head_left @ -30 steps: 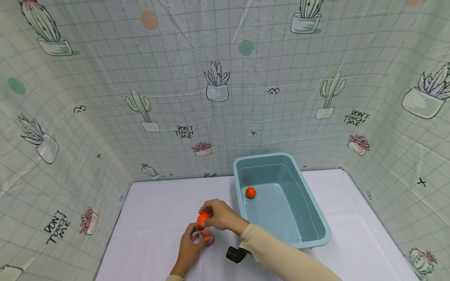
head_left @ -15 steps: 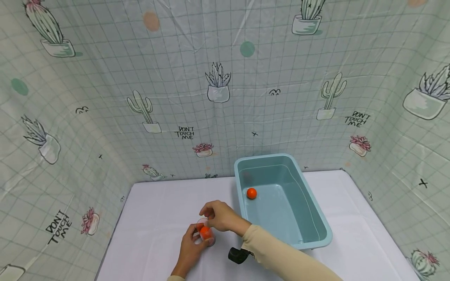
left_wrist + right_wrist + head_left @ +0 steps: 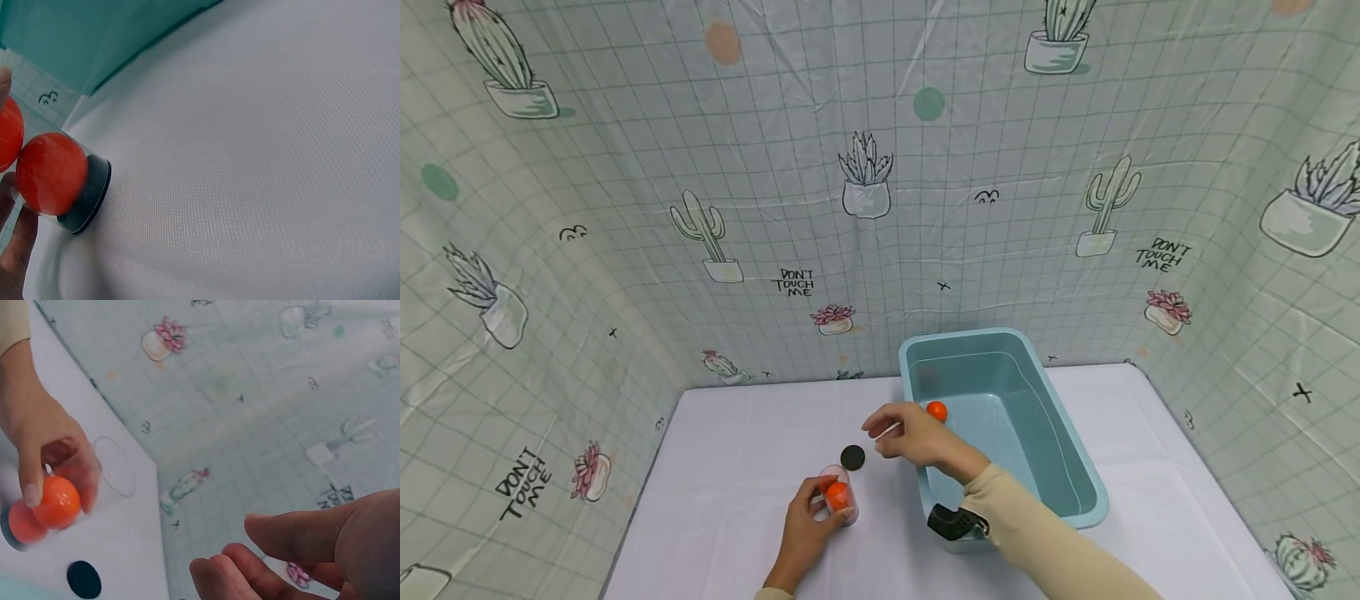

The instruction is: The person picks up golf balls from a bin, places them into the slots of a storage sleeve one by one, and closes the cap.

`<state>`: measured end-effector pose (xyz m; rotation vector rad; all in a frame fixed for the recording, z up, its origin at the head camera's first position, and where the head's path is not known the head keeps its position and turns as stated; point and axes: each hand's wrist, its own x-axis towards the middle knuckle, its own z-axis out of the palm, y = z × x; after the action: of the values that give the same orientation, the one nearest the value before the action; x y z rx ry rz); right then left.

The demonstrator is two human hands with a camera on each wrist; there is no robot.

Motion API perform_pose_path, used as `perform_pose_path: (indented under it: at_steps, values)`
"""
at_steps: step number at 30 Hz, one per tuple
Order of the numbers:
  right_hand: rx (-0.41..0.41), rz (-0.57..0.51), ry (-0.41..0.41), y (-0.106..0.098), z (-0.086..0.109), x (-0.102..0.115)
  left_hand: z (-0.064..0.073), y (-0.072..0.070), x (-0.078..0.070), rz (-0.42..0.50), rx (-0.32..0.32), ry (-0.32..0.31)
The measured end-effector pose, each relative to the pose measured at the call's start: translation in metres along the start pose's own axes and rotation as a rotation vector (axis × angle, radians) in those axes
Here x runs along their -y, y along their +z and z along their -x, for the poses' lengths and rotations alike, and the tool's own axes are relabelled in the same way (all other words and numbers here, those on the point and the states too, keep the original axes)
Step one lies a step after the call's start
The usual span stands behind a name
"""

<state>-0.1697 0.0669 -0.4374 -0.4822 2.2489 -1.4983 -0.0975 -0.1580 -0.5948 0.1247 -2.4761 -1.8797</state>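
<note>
On the white table, my left hand [image 3: 805, 529] holds a clear cylindrical container [image 3: 115, 465] with fingers and thumb round its sides. Two orange balls sit one above the other in it: the upper ball [image 3: 59, 503] and the lower ball [image 3: 53, 175], which rests by the black base [image 3: 87, 197]. The container's mouth looks uncovered. My right hand [image 3: 913, 435] hovers by the bin's left rim, fingers loosely bent and holding nothing. Between the container and that hand lies a flat black disc [image 3: 852, 457], seen also near the bottom of the right wrist view.
A blue-green bin [image 3: 1097, 500] stands on the right of the white table [image 3: 737, 450]. One orange ball [image 3: 937, 410] lies inside it near the left wall, partly behind my right hand. A cactus-print cloth [image 3: 760, 225] hangs behind and at both sides.
My right hand lowered an orange ball into the container, let it go, then moved right towards the bin, uncovering the black disc. My left hand stayed on the container.
</note>
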Motion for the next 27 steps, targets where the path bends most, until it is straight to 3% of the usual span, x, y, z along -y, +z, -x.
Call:
perform_pose_path:
  at_steps: [13,20,27]
  values:
    - [-0.017,-0.105,-0.014,-0.052,0.012,-0.017,0.001,-0.001,0.002,0.049,0.003,0.018]
    - [-0.049,-0.142,0.036,-0.073,0.013,-0.027,0.001,-0.002,0.002,0.024,0.002,0.024]
    - [-0.078,-0.103,0.096,-0.088,0.008,-0.037,0.001,-0.001,0.0,-0.001,0.012,0.01]
